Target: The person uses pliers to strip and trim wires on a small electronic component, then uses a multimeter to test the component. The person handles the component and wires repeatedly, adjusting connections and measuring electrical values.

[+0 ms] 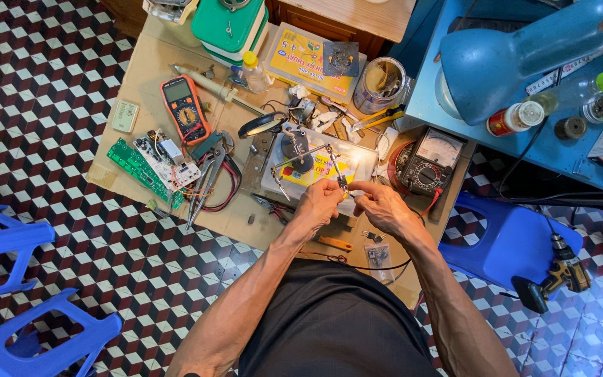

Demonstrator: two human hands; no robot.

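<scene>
My left hand [317,204] and my right hand [381,207] meet over the low cardboard work surface [148,77], fingertips pinched together on a small dark component [343,183]. The part sits at the clip of a helping-hand stand [294,150] with a magnifier [261,125], which stands on a clear plastic box [361,162]. Which hand bears the part is hard to tell; both touch it. A small bag of parts [378,253] and an orange tool [333,243] lie just below my wrists.
An orange digital multimeter [185,108], green circuit boards [141,169], pliers [207,178] and red wires lie left. An analogue meter [430,162] sits right. A blue lamp [525,52] and bottles stand on a blue table [567,157]. A cordless drill [556,276] rests on a blue stool; blue chairs [15,300] stand left.
</scene>
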